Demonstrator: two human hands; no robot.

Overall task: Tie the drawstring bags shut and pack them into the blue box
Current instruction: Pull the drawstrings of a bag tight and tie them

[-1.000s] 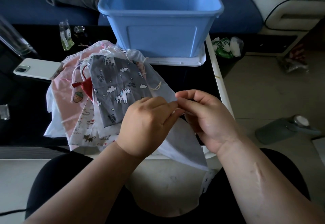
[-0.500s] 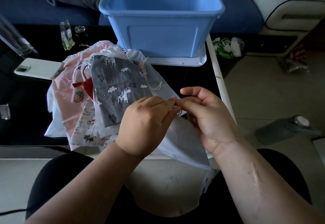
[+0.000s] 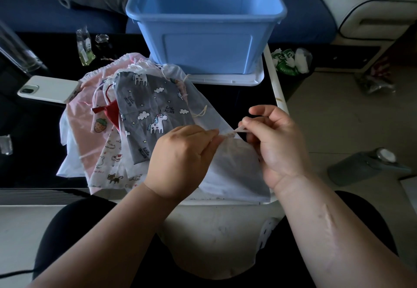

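Observation:
A white drawstring bag lies at the table's near edge, its gathered mouth between my hands. My left hand pinches the bag's mouth. My right hand pinches the pale drawstring stretched between the two hands. Left of them lies a pile of bags: a grey unicorn bag on top, a pink bag, a small red bag and a white bag with cats. The blue box stands open at the back on a white lid.
A white phone lies left of the pile on the black table. Small clear packets sit behind the bags. A grey bottle lies on the floor at right, and a bin with green wrappers stands beside the table.
My right hand has moved right, away from my left hand, drawing the string out between them. The bag's mouth looks more gathered.

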